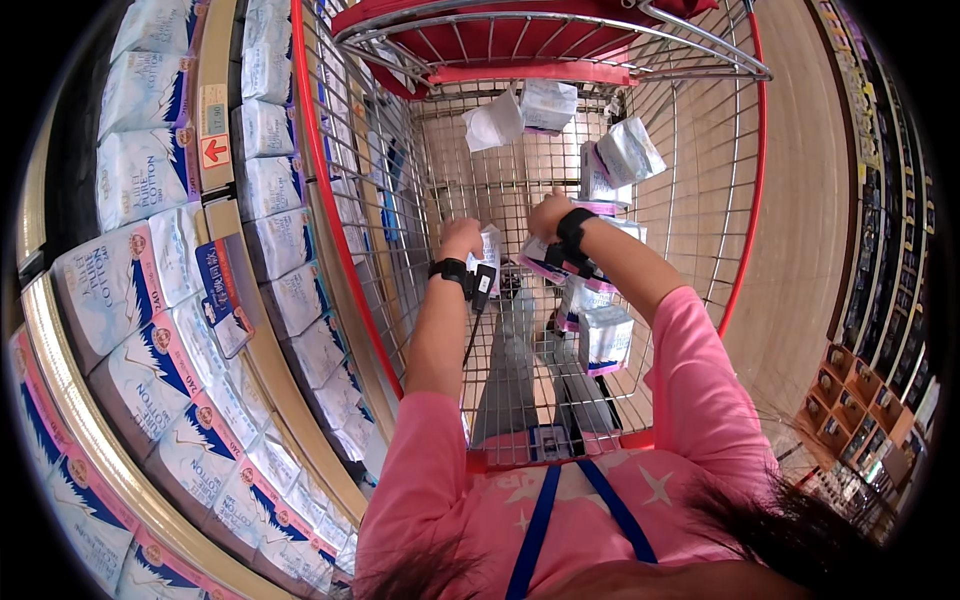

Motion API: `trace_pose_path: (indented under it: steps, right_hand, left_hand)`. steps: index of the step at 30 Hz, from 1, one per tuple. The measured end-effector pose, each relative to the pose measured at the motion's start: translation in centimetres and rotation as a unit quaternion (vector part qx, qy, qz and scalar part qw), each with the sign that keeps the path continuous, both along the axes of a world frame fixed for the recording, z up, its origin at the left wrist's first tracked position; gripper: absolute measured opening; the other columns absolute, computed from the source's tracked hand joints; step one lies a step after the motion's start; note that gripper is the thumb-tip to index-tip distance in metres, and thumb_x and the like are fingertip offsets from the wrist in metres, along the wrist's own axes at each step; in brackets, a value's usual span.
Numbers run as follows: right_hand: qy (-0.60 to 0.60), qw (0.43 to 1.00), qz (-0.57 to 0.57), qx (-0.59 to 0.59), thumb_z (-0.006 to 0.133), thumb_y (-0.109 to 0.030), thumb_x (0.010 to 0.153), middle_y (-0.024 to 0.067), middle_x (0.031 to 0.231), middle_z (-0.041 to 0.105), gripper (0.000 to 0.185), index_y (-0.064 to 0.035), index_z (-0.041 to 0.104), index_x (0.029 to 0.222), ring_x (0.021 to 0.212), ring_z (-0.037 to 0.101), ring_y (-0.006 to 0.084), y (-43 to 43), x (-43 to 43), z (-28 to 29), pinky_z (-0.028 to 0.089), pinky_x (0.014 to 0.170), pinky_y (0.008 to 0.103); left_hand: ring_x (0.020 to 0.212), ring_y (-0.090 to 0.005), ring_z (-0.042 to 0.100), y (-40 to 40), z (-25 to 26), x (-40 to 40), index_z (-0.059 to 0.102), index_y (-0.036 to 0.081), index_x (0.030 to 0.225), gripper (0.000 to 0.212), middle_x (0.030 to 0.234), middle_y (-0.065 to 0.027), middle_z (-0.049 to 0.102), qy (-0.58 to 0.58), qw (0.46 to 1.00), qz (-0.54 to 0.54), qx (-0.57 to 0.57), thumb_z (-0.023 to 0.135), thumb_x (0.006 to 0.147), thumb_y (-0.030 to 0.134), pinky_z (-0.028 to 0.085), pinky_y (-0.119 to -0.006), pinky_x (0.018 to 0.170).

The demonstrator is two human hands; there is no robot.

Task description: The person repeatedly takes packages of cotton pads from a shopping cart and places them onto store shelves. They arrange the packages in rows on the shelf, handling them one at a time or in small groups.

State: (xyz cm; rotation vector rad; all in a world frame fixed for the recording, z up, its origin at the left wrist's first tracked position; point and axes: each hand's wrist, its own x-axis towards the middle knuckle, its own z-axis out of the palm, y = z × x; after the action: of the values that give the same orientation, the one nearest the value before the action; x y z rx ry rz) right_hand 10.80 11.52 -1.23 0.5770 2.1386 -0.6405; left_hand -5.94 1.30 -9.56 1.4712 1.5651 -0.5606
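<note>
Both of my arms reach down into a wire shopping cart point(739, 247) with red rails. My left hand point(461, 238) is beside a small white pack of sanitary pads point(489, 244). Its fingertips are partly hidden, so a grip on the pack is not certain. My right hand point(551, 214), fingers curled, is next to a loose cluster of similar packs on the cart's right side. Among these are a tilted pack point(631, 152) and a pack nearer my body point(606, 339). Towards the far end lie another pack point(550, 105) and a white sheet of paper point(493, 120).
Shelves on the left carry rows of pad packs point(142, 180), with a price tag point(215, 112) and a blue promotional card point(225, 289) on the edge. A red bag point(510, 37) lies across the cart's far end. More shelving point(874, 187) and a compartmented display point(855, 390) stand right.
</note>
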Motion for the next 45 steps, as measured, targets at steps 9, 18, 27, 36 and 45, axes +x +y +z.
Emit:
trace_pose_path:
  steps: [9, 18, 27, 36, 45]
  right_hand:
    - [0.011, 0.983, -0.162, 0.084, 0.073, -0.024, 0.062, 0.0179, 0.133, 0.038, 0.080, -0.0186, 0.035, 0.132, 0.124, 0.034, 0.0360, -0.4, 1.5, -2.8, 0.026, 0.102, 0.0475]
    - [0.020, 0.999, -0.044, 0.021, 0.075, -0.017, 0.054, 0.0111, 0.120, 0.050, 0.070, -0.0123, 0.048, 0.118, 0.118, 0.040, 0.0299, -1.2, -0.7, -1.2, 0.030, 0.098, 0.0393]
    - [-0.009, 0.997, -0.077, -0.017, 0.080, -0.017, 0.048, 0.0153, 0.113, 0.055, 0.085, -0.0073, 0.039, 0.121, 0.107, 0.051, 0.0307, -3.8, 2.2, -1.3, 0.031, 0.094, 0.0494]
    - [0.271, 0.925, -0.111, 0.243, 0.070, -0.017, 0.060, 0.0109, 0.104, 0.052, 0.063, -0.0142, 0.044, 0.118, 0.105, 0.049, 0.0279, -8.6, 6.2, 11.8, 0.028, 0.098, 0.0496]
    - [0.505, 0.799, 0.006, 0.326, 0.072, -0.012, 0.052, 0.0104, 0.092, 0.051, 0.074, -0.0106, 0.043, 0.119, 0.092, 0.050, 0.0279, -20.0, 10.5, 31.9, 0.034, 0.080, 0.0425]
  left_hand:
    - [0.107, -0.0263, 0.053, -3.2, -1.9, 0.5, 0.043, 0.002, 0.126, 0.084, 0.120, -0.0148, 0.054, -0.215, 0.933, 0.277, -0.087, 0.081, 0.054, 0.021, 0.042, -0.033, 0.089]
    - [0.113, -0.0291, 0.048, -2.0, 1.5, 1.3, 0.042, -0.001, 0.125, 0.093, 0.124, -0.0184, 0.049, -0.174, 0.943, 0.247, -0.137, 0.082, 0.046, 0.028, 0.039, -0.034, 0.092]
    - [0.102, -0.0332, 0.057, -3.3, 3.7, 3.8, 0.041, -0.002, 0.123, 0.093, 0.112, -0.0213, 0.056, -0.094, 0.982, 0.150, -0.062, 0.081, 0.044, 0.024, 0.047, -0.036, 0.084]
    - [0.107, -0.0266, 0.048, -7.3, 18.4, 7.7, 0.046, 0.010, 0.117, 0.080, 0.111, -0.0120, 0.052, 0.114, 0.944, 0.116, 0.286, 0.079, 0.052, 0.042, 0.034, -0.040, 0.087]
    - [0.101, -0.0244, 0.048, -23.4, 39.9, 14.8, 0.052, 0.007, 0.111, 0.065, 0.101, -0.0071, 0.052, 0.180, 0.763, 0.231, 0.576, 0.078, 0.053, 0.020, 0.033, -0.041, 0.087]
